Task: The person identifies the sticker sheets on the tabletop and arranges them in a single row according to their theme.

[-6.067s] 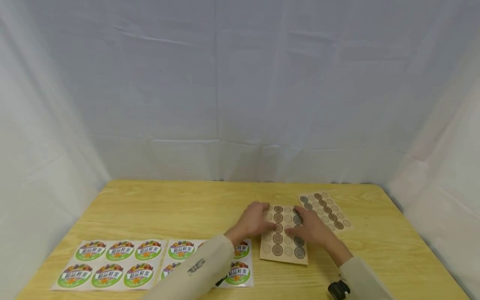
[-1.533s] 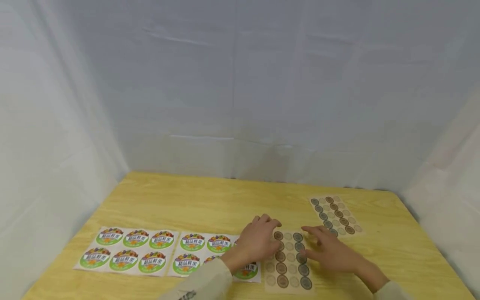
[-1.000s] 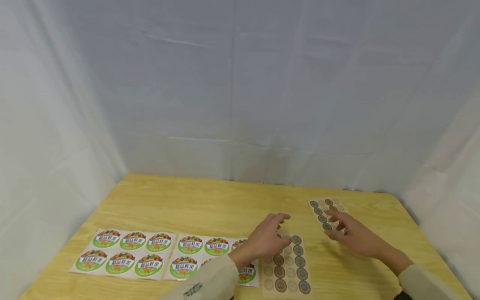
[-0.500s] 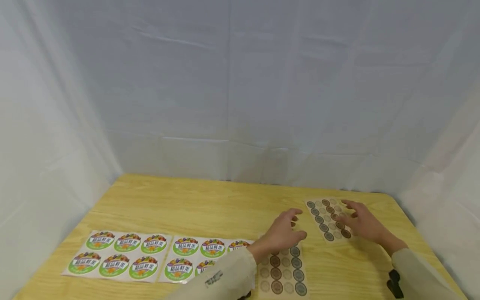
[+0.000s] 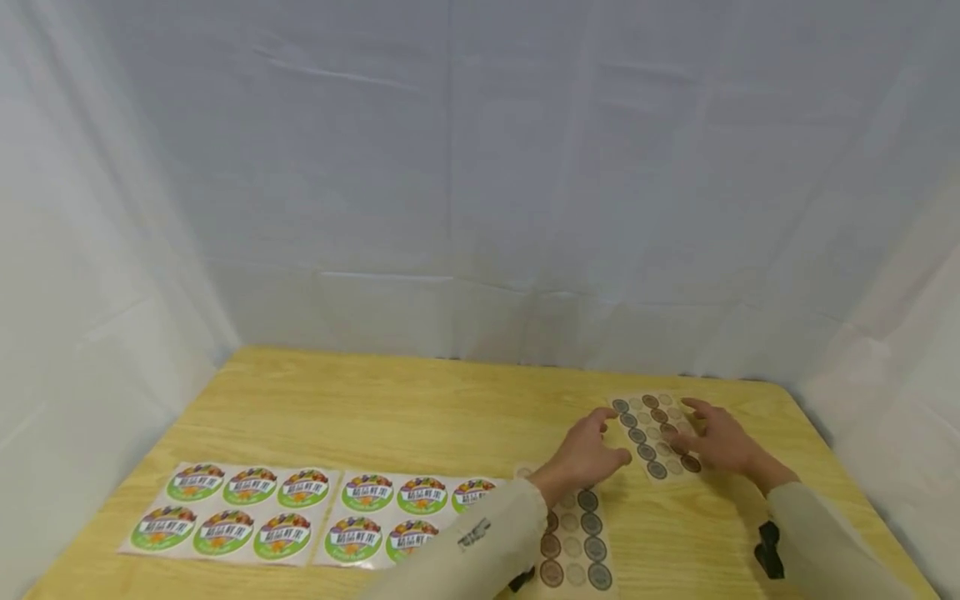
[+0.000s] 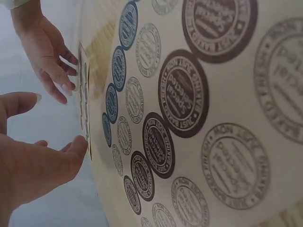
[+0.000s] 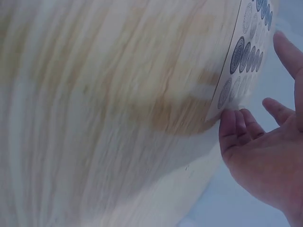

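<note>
A beige sheet of round stickers (image 5: 651,437), brown, blue-grey and pale, lies at the back right of the table. My left hand (image 5: 585,454) is at its left edge, thumb and fingers apart. At its right edge is my right hand (image 5: 723,442), the thumb over the sheet. In the right wrist view, the right fingertips (image 7: 232,118) meet the sheet's corner, palm spread. A second sheet of the same stickers (image 5: 573,546) lies nearer, partly under my left forearm; its stamped designs (image 6: 182,94) fill much of the left wrist view.
Two white sheets of large fruit-logo stickers, the left one (image 5: 257,554) and the right one (image 5: 337,554), lie side by side at the front left. My left sleeve (image 5: 472,542) covers part of the right one. White cloth (image 5: 450,208) hangs behind the wooden table (image 5: 375,400).
Both hands have left the nearer brown-sticker sheet and moved to the farther one, the right hand first. The left hand has come further right, up to its left edge.
</note>
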Demonstrator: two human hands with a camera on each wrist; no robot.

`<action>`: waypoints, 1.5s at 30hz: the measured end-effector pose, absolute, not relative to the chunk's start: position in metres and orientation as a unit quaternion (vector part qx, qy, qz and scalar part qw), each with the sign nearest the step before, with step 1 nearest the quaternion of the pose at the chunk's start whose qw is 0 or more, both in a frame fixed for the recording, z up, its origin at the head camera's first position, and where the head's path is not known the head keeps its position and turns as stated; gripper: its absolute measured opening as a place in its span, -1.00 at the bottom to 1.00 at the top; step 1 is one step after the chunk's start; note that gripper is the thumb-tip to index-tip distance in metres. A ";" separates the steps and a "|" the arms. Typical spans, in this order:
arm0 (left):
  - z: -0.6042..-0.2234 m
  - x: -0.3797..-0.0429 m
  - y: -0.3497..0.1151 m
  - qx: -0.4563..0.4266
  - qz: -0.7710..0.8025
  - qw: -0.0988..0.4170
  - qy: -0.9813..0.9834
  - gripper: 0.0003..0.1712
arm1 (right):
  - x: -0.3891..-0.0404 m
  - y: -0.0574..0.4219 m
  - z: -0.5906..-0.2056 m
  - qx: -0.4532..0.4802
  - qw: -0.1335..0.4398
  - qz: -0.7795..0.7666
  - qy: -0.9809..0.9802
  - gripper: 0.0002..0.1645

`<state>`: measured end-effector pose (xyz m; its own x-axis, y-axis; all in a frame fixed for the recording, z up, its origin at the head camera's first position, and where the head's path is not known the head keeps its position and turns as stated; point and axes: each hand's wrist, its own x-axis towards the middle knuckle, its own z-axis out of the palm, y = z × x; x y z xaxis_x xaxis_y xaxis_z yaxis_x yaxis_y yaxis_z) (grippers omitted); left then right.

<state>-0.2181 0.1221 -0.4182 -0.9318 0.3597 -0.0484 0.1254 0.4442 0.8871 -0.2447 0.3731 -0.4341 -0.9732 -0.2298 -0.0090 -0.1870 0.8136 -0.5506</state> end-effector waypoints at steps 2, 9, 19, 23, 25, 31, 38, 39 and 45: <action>-0.421 -0.222 0.126 0.140 0.504 0.117 0.844 -0.32 | -0.247 0.370 -0.436 -0.100 0.039 -0.263 0.959 -0.01; -0.427 -0.233 0.136 0.143 0.463 0.111 0.868 -0.23 | -0.253 0.360 -0.435 -0.073 0.076 -0.228 0.968 0.15; -0.435 -0.239 0.149 0.142 0.410 0.106 0.895 0.00 | -0.251 0.357 -0.427 -0.041 0.107 -0.223 0.968 0.25; -0.431 -0.239 0.150 0.146 0.395 0.100 0.901 0.03 | -0.249 0.352 -0.425 -0.044 0.110 -0.212 0.970 0.23; -0.429 -0.239 0.150 0.146 0.379 0.093 0.909 0.00 | -0.247 0.347 -0.424 -0.045 0.121 -0.207 0.970 0.22; -0.422 -0.237 0.152 0.118 0.310 0.067 0.941 -0.06 | -0.245 0.331 -0.417 -0.025 0.151 -0.195 0.969 0.21; -0.428 -0.247 0.148 0.133 0.253 0.072 0.956 -0.03 | -0.247 0.324 -0.413 -0.010 0.170 -0.209 0.963 0.23; -0.430 -0.249 0.146 0.139 0.257 0.080 0.953 -0.02 | -0.247 0.324 -0.413 -0.012 0.174 -0.212 0.962 0.24; -0.429 -0.256 0.137 0.149 0.287 0.108 0.940 -0.01 | -0.247 0.318 -0.412 -0.033 0.188 -0.210 0.959 0.25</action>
<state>-0.2555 0.1366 -0.4287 -0.9324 0.3421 -0.1167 0.2186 0.7907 0.5719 -0.2467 0.3178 -0.4120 -0.9273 -0.1412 -0.3467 0.0163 0.9100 -0.4143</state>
